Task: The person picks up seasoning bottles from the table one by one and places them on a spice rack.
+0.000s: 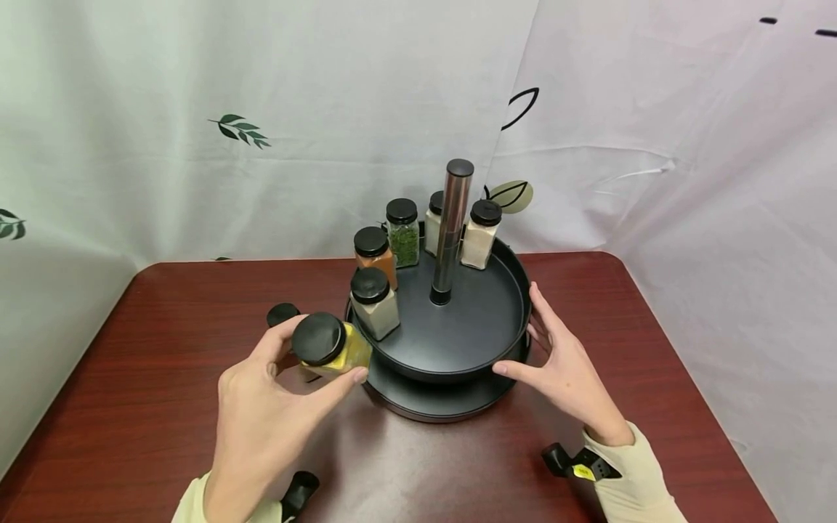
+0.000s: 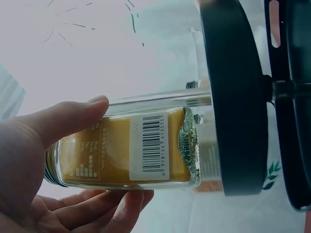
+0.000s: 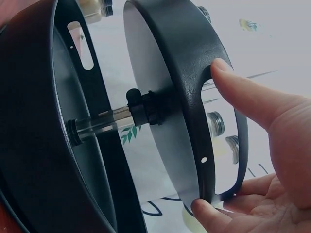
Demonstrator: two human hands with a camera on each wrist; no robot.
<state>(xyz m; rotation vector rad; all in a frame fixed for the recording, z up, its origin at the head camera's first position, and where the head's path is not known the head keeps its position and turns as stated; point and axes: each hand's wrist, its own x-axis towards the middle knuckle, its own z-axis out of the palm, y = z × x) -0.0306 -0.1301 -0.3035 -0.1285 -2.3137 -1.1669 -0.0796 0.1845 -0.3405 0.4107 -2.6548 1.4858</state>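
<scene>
My left hand (image 1: 264, 410) holds a square glass spice jar (image 1: 349, 352) of yellow powder between thumb and fingers. The jar has a black lid and tilts beside the left front rim of a black two-tier turntable rack. In the left wrist view, the jar's barcode label (image 2: 149, 148) faces the camera and its base points toward the rack. My right hand (image 1: 569, 370) rests on the right side of the upper tray (image 1: 477, 319), thumb and fingers spread along its outer wall. The right wrist view shows the thumb by a cut-out handle slot, fingertips at the wall's other edge.
Several black-lidded jars stand along the upper tray's left and back, including a green herb jar (image 1: 404, 243) and an orange one (image 1: 375, 254). A metal post (image 1: 451, 225) rises through the middle. Below lies the lower tray (image 1: 434, 408). Another jar lid (image 1: 282, 313) shows behind my left hand.
</scene>
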